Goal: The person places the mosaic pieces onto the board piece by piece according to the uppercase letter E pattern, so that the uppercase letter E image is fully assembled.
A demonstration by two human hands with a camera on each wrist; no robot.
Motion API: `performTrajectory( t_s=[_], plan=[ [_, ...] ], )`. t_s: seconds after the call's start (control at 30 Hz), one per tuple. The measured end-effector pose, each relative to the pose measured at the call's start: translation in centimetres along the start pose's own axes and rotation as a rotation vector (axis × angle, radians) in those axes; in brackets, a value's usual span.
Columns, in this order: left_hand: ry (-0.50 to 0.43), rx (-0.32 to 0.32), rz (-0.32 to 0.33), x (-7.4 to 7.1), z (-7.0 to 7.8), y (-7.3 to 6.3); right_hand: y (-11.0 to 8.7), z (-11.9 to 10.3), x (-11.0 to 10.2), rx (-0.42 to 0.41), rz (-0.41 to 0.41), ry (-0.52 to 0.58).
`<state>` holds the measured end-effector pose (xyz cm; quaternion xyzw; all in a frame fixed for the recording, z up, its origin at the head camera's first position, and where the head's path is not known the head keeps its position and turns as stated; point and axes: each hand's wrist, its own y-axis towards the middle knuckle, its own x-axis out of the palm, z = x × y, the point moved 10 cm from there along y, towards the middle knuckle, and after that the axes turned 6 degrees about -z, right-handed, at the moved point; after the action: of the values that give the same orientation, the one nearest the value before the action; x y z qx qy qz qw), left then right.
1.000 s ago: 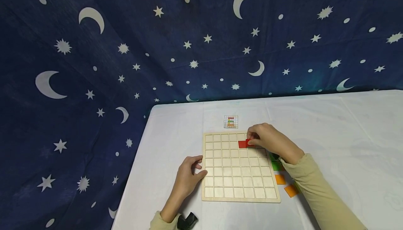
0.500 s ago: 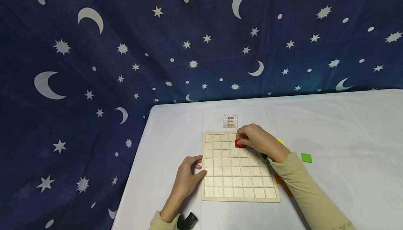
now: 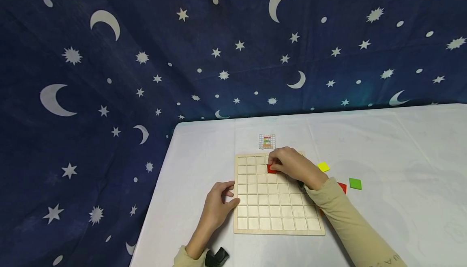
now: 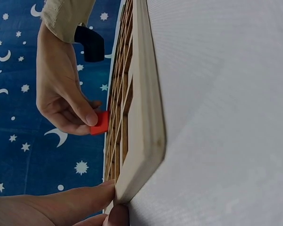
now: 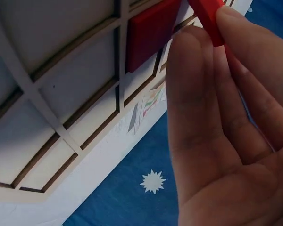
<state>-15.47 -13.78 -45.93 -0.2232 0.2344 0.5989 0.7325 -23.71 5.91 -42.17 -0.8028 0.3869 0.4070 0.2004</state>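
My right hand (image 3: 292,163) pinches a red square tile (image 5: 208,19) between thumb and fingers, close over the upper rows of a wooden grid board (image 3: 266,233). Just beside it another red tile (image 5: 151,35) lies in one of the cells; in the head view the fingers hide that one. The left hand (image 3: 216,204) is at the board's left edge, its thumb over the rim and the other fingertips at the side. In the left wrist view, that thumb (image 4: 85,200) and a fingertip close on the corner of the frame.
Behind the board lies a small printed card (image 3: 267,141) with a coloured grid pattern. To the right are a yellow tile (image 3: 323,166), a green tile (image 3: 355,184) and a red tile (image 3: 342,187) partly under the sleeve. A starry blue cloth (image 3: 219,56) hangs behind the white table (image 3: 401,157).
My right hand has moved left across the upper part of the board with the red tile. The yellow, green and loose red tiles have come into view. The left hand has stayed put.
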Motion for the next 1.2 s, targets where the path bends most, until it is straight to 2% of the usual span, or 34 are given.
performTrajectory(
  t_s=[0.3,0.53,0.7,0.97,1.2],
  plan=[
    [0.008,0.024,0.02,-0.2,0.3,-0.1,0.3,0.1,0.3,0.0,0.011,-0.055],
    [0.005,0.004,0.009,0.0,0.1,-0.1,0.5,0.0,0.5,0.003,0.005,-0.072],
    [-0.001,0.012,0.003,-0.1,0.1,-0.1,0.5,-0.1,0.5,0.005,-0.001,-0.085],
    [0.001,0.009,-0.001,-0.1,0.3,0.0,-0.3,0.0,-0.3,0.035,0.0,-0.094],
    [0.011,0.004,-0.001,0.0,0.2,0.0,-1.8,0.2,-1.5,0.045,0.001,-0.123]
  ],
)
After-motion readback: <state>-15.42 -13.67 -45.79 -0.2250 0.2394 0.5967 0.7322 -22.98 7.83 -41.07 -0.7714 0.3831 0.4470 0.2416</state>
